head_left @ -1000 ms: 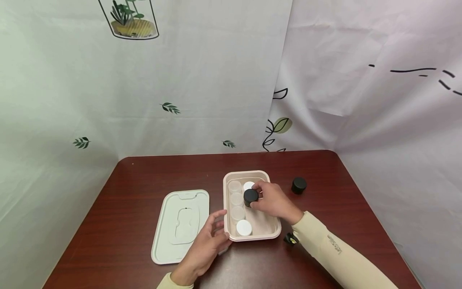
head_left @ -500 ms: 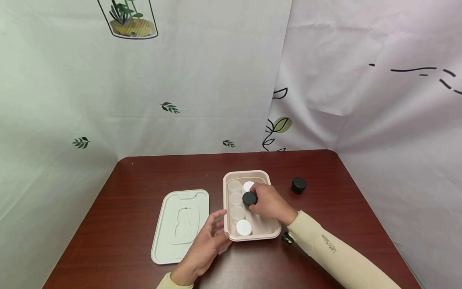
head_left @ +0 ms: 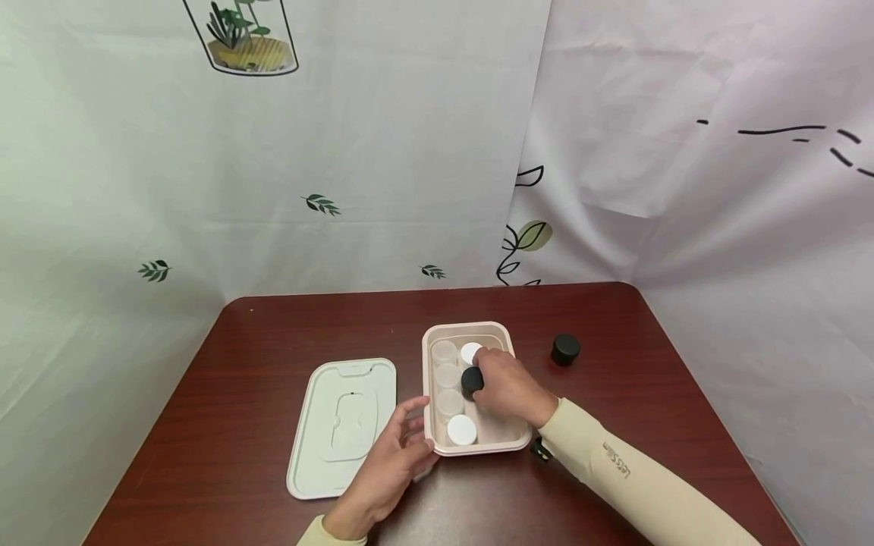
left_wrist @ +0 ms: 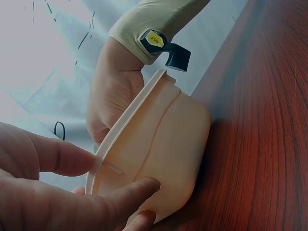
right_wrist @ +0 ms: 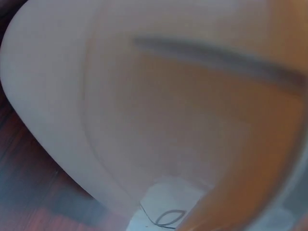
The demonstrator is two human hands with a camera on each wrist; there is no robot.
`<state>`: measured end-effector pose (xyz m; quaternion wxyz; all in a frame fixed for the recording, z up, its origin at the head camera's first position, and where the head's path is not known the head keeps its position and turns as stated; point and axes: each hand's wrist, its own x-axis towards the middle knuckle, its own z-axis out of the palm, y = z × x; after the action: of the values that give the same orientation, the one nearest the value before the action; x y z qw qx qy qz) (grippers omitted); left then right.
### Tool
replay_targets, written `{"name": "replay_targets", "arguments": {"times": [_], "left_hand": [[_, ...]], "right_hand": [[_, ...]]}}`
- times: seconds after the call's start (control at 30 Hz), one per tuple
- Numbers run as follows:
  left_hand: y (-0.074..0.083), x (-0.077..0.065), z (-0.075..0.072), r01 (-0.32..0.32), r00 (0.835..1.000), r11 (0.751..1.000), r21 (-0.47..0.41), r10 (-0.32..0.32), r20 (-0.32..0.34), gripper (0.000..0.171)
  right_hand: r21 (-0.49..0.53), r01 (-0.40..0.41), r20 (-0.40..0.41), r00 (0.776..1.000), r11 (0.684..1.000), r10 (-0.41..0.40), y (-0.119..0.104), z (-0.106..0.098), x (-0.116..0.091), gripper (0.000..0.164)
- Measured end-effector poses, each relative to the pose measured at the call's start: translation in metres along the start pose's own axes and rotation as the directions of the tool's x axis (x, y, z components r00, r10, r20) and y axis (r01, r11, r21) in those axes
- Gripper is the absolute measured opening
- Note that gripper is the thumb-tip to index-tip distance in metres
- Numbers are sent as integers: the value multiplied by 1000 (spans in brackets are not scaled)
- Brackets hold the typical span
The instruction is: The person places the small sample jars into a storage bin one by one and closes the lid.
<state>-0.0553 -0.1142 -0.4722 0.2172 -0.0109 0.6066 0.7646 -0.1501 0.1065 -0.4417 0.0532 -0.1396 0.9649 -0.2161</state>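
Observation:
My right hand [head_left: 512, 385] grips a short, flat-topped black cylinder [head_left: 470, 383] inside the beige plastic box [head_left: 516, 444]. White round lids show at the near left [head_left: 461, 431] and the far right [head_left: 470, 352] of the box, the latter beside my fingers. Along its left side runs a row of several translucent round containers [head_left: 448, 376]. My left hand [head_left: 385, 466] braces the box's near left corner; in the left wrist view its fingers touch the rim and outer wall. The right wrist view is blurred and shows mostly beige wall [right_wrist: 43, 86], with no clear sight of the fingers.
Another black cylinder [head_left: 565, 349] stands right of the box on the dark red-brown table [head_left: 307, 322]. A pale flat lid [head_left: 310, 470] lies to the left, partly behind my left hand. White printed cloth [head_left: 382, 136] hangs along the table's back and sides.
My right hand has moved slightly left and lower into the box with the black cylinder, which now sits deeper among the containers. My left hand and the other things stay where they were.

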Motion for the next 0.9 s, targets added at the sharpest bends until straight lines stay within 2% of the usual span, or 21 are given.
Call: {"name": "replay_targets", "arguments": {"times": [0.17, 0.4, 0.77, 0.9], "left_hand": [[-1, 0, 0, -5, 1000, 1000, 3, 5, 1, 70], [0, 0, 0, -3, 1000, 1000, 7, 3, 0, 70], [0, 0, 1, -3, 1000, 1000, 13, 2, 4, 70], [0, 0, 1, -4, 1000, 1000, 16, 4, 1, 70]], "right_hand": [[-9, 3, -3, 1000, 1000, -3, -2, 1, 0, 35], [29, -6, -15, 1000, 1000, 6, -2, -2, -1, 35], [129, 23, -82, 997, 991, -12, 2, -14, -6, 37], [203, 27, -115, 993, 979, -4, 7, -22, -6, 37]]}}
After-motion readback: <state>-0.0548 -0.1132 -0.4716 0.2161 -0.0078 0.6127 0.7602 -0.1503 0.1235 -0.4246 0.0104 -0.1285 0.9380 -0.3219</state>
